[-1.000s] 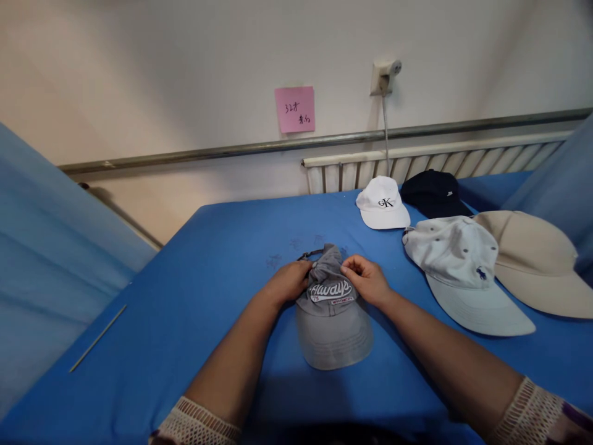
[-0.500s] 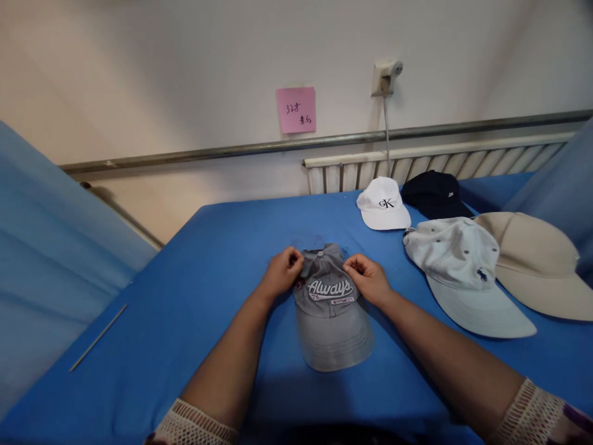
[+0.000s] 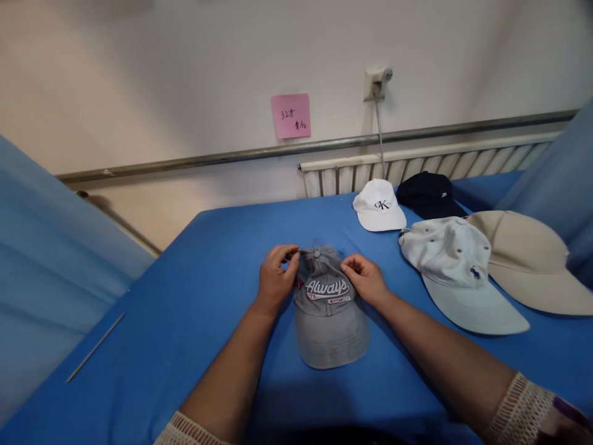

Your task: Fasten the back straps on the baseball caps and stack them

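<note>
A grey baseball cap [image 3: 331, 337] with white "Always" lettering lies on the blue cloth, its brim toward me. At the upper left of its crown, my left hand [image 3: 277, 281] holds the fabric edge between thumb and curled fingers. My right hand [image 3: 368, 279] pinches the crown's right side between thumb and forefinger. The crown's button and softly creased top show between both hands; the cap's back is hidden.
To the right sit a white cap [image 3: 380, 207], a navy cap [image 3: 430, 194], a pale cap [image 3: 456, 266] and a beige cap [image 3: 532, 259]. A thin stick [image 3: 95, 347] lies at left. Behind are a metal rail [image 3: 222, 157] and a radiator [image 3: 345, 176].
The crown's top has been raised and rounded, so its button now faces me. My left hand's fingers have opened somewhat and turned upward; my right hand keeps its pinch.
</note>
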A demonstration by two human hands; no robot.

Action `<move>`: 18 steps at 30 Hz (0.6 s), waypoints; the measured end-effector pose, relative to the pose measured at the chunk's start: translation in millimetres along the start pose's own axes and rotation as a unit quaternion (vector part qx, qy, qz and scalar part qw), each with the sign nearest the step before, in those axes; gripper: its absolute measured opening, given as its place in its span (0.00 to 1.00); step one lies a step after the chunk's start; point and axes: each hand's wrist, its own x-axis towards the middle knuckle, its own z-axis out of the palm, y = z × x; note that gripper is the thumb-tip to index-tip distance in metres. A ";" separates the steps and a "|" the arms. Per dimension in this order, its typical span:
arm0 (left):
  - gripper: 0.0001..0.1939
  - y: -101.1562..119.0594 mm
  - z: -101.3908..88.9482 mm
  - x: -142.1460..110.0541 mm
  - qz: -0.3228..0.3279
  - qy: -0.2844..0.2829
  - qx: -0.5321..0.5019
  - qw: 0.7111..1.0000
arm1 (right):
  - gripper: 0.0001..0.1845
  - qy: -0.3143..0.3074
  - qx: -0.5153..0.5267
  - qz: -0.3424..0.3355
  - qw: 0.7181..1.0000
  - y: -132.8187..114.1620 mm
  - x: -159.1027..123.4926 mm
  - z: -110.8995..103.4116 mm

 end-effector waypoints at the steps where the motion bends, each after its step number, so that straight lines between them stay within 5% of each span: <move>1: 0.12 6.9 -0.7 -0.7 0.031 -0.026 0.026 0.999 | 0.13 0.001 0.001 0.000 1.000 0.6 0.4 0.7; 4: 0.13 24.5 2.7 0.7 0.059 -0.079 0.073 0.992 | 0.12 0.002 -0.002 -0.004 1.000 1.1 1.1 2.4; 18: 0.08 56.1 13.6 30.7 -0.087 -0.192 0.198 0.957 | 0.10 0.002 -0.009 -0.029 1.000 3.2 3.6 3.5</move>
